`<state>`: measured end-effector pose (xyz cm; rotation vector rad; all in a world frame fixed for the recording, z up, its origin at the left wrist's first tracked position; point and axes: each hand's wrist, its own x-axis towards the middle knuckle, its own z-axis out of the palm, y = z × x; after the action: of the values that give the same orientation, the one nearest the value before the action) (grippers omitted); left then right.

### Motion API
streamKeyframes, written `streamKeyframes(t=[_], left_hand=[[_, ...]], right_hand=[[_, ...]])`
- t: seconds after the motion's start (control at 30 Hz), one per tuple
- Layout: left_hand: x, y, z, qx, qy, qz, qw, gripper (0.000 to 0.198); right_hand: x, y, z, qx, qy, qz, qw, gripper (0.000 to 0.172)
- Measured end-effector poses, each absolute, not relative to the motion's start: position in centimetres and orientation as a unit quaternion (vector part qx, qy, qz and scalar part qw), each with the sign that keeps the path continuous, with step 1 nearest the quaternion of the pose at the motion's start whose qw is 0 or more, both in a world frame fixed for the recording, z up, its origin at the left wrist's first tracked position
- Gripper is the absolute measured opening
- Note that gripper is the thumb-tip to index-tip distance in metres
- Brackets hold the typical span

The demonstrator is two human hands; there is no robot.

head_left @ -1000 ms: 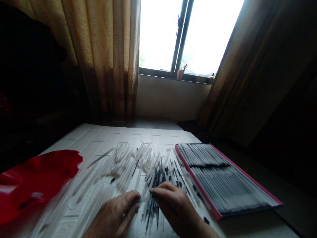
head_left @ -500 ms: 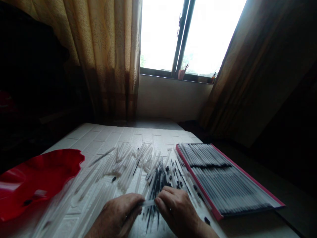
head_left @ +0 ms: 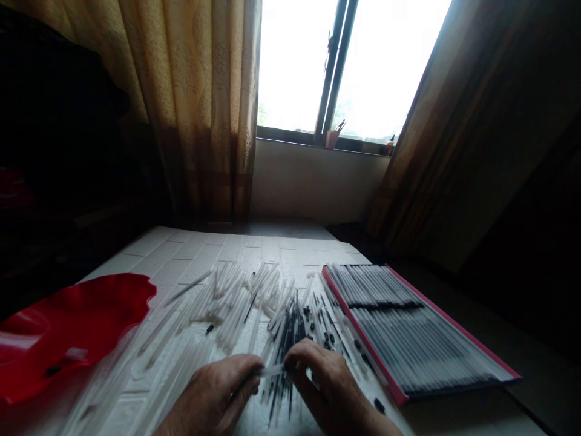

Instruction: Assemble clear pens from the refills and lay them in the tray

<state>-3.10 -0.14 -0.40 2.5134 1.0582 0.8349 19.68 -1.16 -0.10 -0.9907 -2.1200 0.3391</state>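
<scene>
A clear plastic pen barrel (head_left: pixel 273 370) is stretched crosswise between my two hands. My left hand (head_left: pixel 218 390) pinches its left end between thumb and fingers. At the other end, my right hand (head_left: pixel 320 378) grips it with thumb and forefinger; whether a second small part is in those fingertips I cannot tell. Just behind and below them lies a bunch of dark pen refills (head_left: pixel 290 330). Many loose clear barrels (head_left: pixel 227 290) are spread over the white table to the left and beyond. Small black pen caps (head_left: pixel 327 340) are scattered right of the refills.
On the right stands a pink-edged box (head_left: pixel 399 396) filled with two rows of pens (head_left: pixel 408 345). A red wavy-rimmed bowl (head_left: pixel 109 297) sits at the left edge of the white brick-patterned table (head_left: pixel 181 247). Curtains (head_left: pixel 200 91) and a window are beyond.
My right hand has shifted slightly, its fingers more bent and raised at the barrel's end. My left hand keeps its pinch, and the barrel stays in nearly the same place.
</scene>
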Motion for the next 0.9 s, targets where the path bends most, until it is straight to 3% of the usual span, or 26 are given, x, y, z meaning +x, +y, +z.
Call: streamKeyframes(t=[0.13,0.37,0.43,0.53,0.63,0.77,0.9], left_hand=[[-3.0,-0.4,-0.2,0.873,0.371,0.276,0.157,0.018],[-2.7,-0.5,-0.2,0.873,0.356,0.299,0.146,0.018],[-2.7,-0.4,-0.2,0.873,0.357,0.3,0.144,0.018],[-2.8,-0.3,-0.1,0.87,0.363,0.303,0.143,0.017],[-2.8,-0.2,-0.1,0.868,0.368,0.299,0.146,0.016],[-2.8,-0.3,-0.2,0.871,0.372,0.281,0.152,0.016],[-2.8,-0.3,-0.1,0.88,0.365,0.26,0.158,0.016]], right_hand=[[19.5,-1.2,-0.2,-0.402,-0.838,0.091,0.357,0.016],[19.4,-0.9,-0.5,-0.409,-0.851,0.036,0.327,0.045],[19.5,-0.9,-0.6,-0.399,-0.851,0.051,0.338,0.042],[19.6,-1.0,-0.6,-0.376,-0.848,0.078,0.365,0.02],[19.6,-1.0,-0.8,-0.365,-0.845,0.078,0.383,0.008],[19.7,-0.8,-1.0,-0.357,-0.846,0.059,0.392,0.008],[19.8,-0.6,-1.5,-0.378,-0.85,0.055,0.362,0.024]])
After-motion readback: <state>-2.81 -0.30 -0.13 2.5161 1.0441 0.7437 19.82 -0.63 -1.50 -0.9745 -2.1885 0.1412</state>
